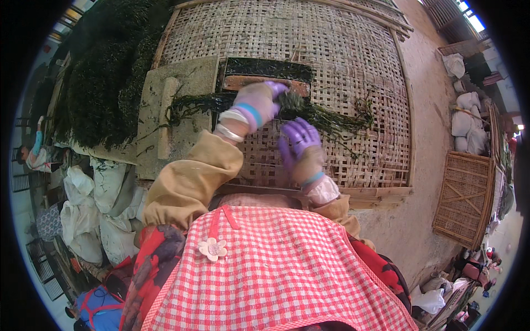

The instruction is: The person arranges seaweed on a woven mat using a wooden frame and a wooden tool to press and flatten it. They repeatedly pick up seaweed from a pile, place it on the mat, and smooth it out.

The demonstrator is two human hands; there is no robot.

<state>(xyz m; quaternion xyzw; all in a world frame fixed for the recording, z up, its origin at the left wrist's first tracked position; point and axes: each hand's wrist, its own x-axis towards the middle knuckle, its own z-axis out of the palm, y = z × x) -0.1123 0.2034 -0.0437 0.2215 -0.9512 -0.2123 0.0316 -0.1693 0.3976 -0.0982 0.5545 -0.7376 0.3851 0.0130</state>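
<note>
My left hand (pixel 258 99), in a purple glove, is over a bundle of long dark green plant strands (pixel 203 101), close to a reddish-brown bar (pixel 238 82). A paler green tuft (pixel 292 100) lies at its fingertips; motion blur hides whether the fingers grip it. Just below and to the right, my right hand (pixel 303 142), also gloved, has its fingers apart and holds nothing visible. The strands' loose ends (pixel 339 120) spread right over a woven bamboo tray (pixel 356 62). Beyond the bar lies a dark green rectangular layer (pixel 269 69).
A flat board (pixel 151 107) with a pale wooden stick (pixel 167 87) lies left of my hands. Behind it rises a large dark green plant heap (pixel 103 74). White sacks (pixel 83 219) stand at the lower left; a bamboo rack (pixel 463 198) is at right. Other people are at the left edge.
</note>
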